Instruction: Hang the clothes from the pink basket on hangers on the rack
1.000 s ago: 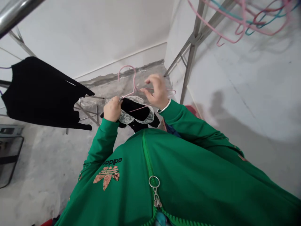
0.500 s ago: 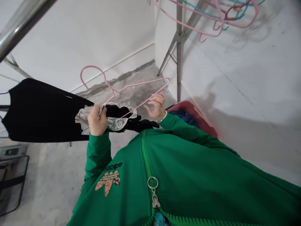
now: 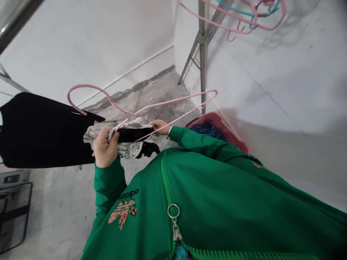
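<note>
A black garment with a white lace collar (image 3: 130, 150) is stretched between my two hands. My left hand (image 3: 105, 146) is closed on the left side of its collar, with one arm of a pink clothes hanger (image 3: 159, 103) running into the neck there. The hanger's other arm sticks out to the right, outside the garment, and its hook points left. My right hand (image 3: 162, 127) pinches the right edge of the lace collar, behind the hanger's lower bar. Its fingertips are partly hidden by the cloth.
Another black garment (image 3: 46, 133) hangs at the left. A red basket (image 3: 233, 135) with dark blue cloth stands by the right wall. Several pink and blue hangers (image 3: 244, 21) hang from a metal rack (image 3: 203, 57) at upper right. A black-framed object (image 3: 16, 213) is at lower left.
My right hand has left the hanger's lower bar and moved left onto the lace collar. The hanger is closer to the camera, its right end further right. My left hand has shifted slightly left and down.
</note>
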A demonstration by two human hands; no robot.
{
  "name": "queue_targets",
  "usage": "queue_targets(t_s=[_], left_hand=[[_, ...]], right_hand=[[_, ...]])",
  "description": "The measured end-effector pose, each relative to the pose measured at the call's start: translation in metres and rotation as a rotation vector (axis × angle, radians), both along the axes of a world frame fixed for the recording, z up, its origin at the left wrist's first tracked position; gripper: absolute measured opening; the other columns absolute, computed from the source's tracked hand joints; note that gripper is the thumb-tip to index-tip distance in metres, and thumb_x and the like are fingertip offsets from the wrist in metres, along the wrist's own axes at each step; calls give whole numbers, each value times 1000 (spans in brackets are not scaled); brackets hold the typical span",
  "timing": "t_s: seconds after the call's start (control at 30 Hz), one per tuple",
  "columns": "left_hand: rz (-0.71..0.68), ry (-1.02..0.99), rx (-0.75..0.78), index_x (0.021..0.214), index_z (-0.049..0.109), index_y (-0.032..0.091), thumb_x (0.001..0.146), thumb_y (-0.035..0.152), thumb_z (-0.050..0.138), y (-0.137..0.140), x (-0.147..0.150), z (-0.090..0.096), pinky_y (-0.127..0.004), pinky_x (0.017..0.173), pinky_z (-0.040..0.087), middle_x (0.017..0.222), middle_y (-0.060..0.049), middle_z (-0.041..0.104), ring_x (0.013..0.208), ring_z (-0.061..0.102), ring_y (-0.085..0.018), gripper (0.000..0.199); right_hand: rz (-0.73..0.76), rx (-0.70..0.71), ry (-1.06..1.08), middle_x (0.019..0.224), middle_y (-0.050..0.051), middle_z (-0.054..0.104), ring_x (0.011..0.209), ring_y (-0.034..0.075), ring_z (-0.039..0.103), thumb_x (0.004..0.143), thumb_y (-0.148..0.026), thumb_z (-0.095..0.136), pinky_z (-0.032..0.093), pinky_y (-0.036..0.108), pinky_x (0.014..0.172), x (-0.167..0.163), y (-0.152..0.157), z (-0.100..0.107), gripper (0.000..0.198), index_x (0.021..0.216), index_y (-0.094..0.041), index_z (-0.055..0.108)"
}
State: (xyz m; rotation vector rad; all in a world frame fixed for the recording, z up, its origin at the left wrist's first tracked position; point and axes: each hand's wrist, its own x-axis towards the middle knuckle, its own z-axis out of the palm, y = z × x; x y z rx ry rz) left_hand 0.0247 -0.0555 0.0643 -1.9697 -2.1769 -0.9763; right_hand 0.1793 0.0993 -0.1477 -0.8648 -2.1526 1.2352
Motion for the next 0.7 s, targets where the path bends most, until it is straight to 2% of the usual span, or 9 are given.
queue_targets(t_s=[0.07, 0.1, 0.2, 0.3, 0.37, 0.43, 0.5, 0.57, 0.7], left_hand=[[50, 26, -16, 86, 62, 17, 82, 33, 55, -2, -10, -5, -24, 65, 44, 71, 1, 58, 66, 54, -13, 17], [71, 36, -31, 85, 62, 17, 81, 33, 56, -2, -15, -10, -24, 66, 44, 72, 1, 58, 67, 55, -13, 17], [104, 26, -93, 85, 62, 17, 79, 33, 56, -2, -31, -31, -24, 66, 45, 72, 0, 60, 67, 56, -13, 18], [78, 0, -127, 87, 63, 16, 80, 34, 54, 1, -40, -54, -25, 67, 46, 74, -2, 62, 69, 57, -15, 22], [16, -1, -132, 92, 64, 15, 83, 35, 52, 4, -41, -65, -27, 70, 47, 80, -4, 64, 74, 60, -17, 25], [-65, 0, -139, 97, 64, 16, 85, 36, 49, 8, -38, -70, -28, 75, 49, 86, -6, 66, 81, 62, -18, 28], [-143, 1, -140, 100, 63, 16, 87, 36, 46, 13, -30, -72, -29, 79, 49, 91, -7, 68, 87, 63, -19, 29], [-177, -6, -115, 98, 63, 16, 90, 35, 43, 17, -20, -72, -29, 80, 50, 93, -8, 68, 88, 64, -19, 29], [-191, -41, -72, 93, 64, 15, 92, 35, 41, 23, -7, -70, -28, 75, 51, 89, -7, 70, 80, 65, -17, 30]], right_hand=[[-151, 7, 23, 87, 10, 64, 90, 20, 58, 69, -11, 53, 45, 34, 89, 19, 10, -6, 14, 78, -12, 63], [-217, 5, 30, 90, 12, 64, 92, 21, 58, 68, -12, 52, 45, 36, 91, 31, 17, -8, 12, 75, -12, 62], [-336, -20, 45, 89, 10, 64, 86, 20, 58, 71, -14, 49, 49, 36, 84, 66, 33, -14, 17, 81, -13, 62], [-426, -31, 150, 91, 7, 66, 77, 17, 60, 71, -11, 46, 52, 32, 73, 89, 32, -9, 40, 110, -13, 58], [-515, 31, 251, 112, 9, 64, 80, 16, 61, 70, -7, 45, 53, 31, 71, 98, 23, 1, 66, 135, -17, 40], [-570, 150, 286, 133, 12, 54, 92, 18, 62, 69, -5, 44, 54, 32, 74, 103, 14, 16, 82, 147, -20, 23], [-568, 269, 246, 140, 12, 49, 107, 21, 60, 68, -3, 42, 54, 36, 83, 104, 6, 32, 85, 149, -20, 21], [-521, 334, 177, 137, 10, 53, 117, 23, 57, 67, -2, 40, 52, 40, 91, 105, 0, 44, 83, 147, -19, 27], [-413, 277, 62, 128, 8, 62, 112, 22, 60, 66, -1, 39, 53, 38, 92, 107, -3, 44, 86, 149, -18, 25]])
